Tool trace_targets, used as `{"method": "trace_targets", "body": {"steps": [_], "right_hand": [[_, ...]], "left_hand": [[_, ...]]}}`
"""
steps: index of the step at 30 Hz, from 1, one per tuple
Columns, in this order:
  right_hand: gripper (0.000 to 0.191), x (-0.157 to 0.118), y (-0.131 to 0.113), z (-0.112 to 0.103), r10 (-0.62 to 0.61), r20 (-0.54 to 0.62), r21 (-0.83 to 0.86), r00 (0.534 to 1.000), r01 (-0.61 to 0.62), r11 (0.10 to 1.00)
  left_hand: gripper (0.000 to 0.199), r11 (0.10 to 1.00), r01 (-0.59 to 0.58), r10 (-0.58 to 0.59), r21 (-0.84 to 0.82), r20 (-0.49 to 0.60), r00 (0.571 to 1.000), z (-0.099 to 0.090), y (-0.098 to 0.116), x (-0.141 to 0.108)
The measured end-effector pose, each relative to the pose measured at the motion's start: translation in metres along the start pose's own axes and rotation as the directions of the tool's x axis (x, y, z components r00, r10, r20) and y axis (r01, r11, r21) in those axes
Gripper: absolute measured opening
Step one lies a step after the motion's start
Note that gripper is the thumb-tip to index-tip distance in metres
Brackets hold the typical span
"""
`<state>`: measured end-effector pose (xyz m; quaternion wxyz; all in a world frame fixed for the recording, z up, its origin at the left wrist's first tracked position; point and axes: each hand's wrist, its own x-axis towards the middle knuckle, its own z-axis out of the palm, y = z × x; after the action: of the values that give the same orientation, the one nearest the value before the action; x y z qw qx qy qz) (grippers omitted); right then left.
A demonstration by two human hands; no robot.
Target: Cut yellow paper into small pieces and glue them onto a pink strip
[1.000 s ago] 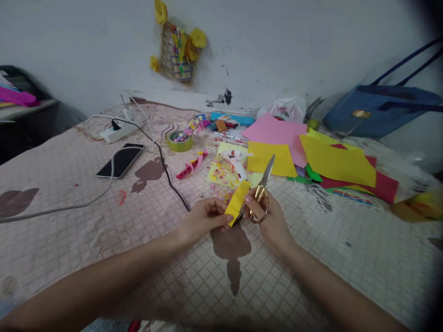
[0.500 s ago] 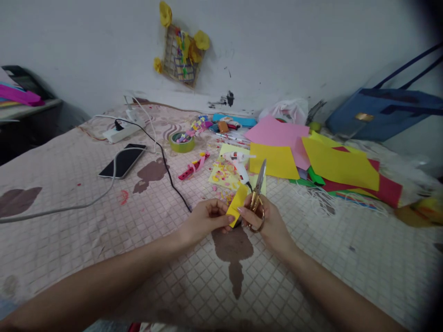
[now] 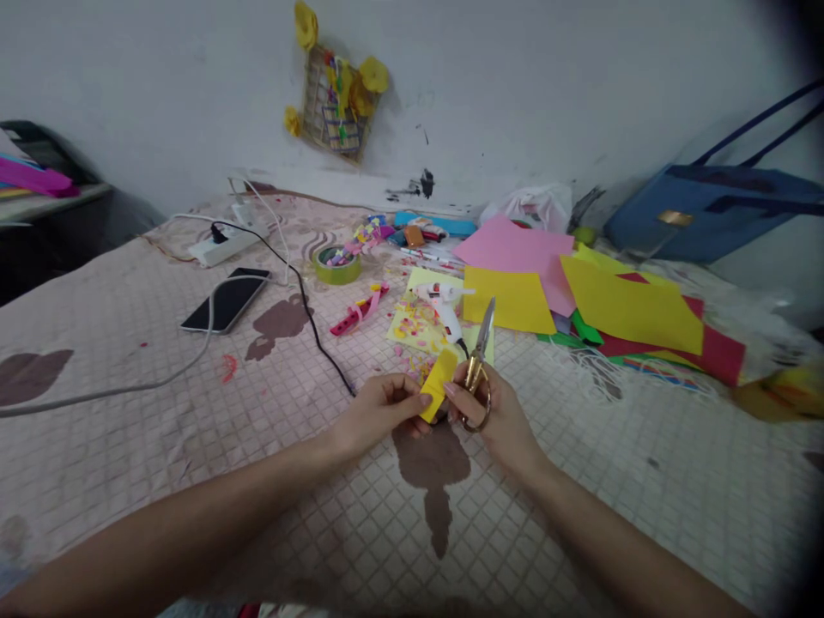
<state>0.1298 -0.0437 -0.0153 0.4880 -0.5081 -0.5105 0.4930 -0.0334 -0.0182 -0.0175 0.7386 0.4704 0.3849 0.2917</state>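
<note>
My left hand (image 3: 392,405) is closed on a small yellow paper strip (image 3: 439,378), thumb pressed on its lower end. A crease or fold seems to run across the strip. In my right hand (image 3: 499,416) is a pair of scissors (image 3: 477,365) with gold handles, blades together and pointing up and away from me. My right thumb lies close to the strip's edge; whether it touches, I cannot tell. Just beyond my hands, a white glue gun (image 3: 444,305) lies on a pale yellow sheet (image 3: 418,279) strewn with small pink and yellow scraps.
Yellow (image 3: 508,299) and pink sheets (image 3: 521,253) lie behind on the right, with white string (image 3: 592,365). A blue bag (image 3: 714,206) leans on the wall. Leftward are a tape roll (image 3: 337,266), a red-pink strip (image 3: 359,311), a phone (image 3: 228,300), cables and a power strip (image 3: 228,245).
My right thumb has eased slightly off the yellow strip, which has tilted a little to the left. The scissors stay in my right hand, nearly in the same place.
</note>
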Motion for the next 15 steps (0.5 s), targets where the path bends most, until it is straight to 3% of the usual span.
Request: {"method": "trace_targets", "body": {"steps": [15], "right_hand": [[0.016, -0.0020, 0.0002, 0.0003, -0.021, 0.013, 0.024, 1.000, 0.020, 1.000]], "left_hand": [[0.031, 1.000, -0.002, 0.002, -0.012, 0.006, 1.000, -0.0010, -0.0031, 0.0014]]}}
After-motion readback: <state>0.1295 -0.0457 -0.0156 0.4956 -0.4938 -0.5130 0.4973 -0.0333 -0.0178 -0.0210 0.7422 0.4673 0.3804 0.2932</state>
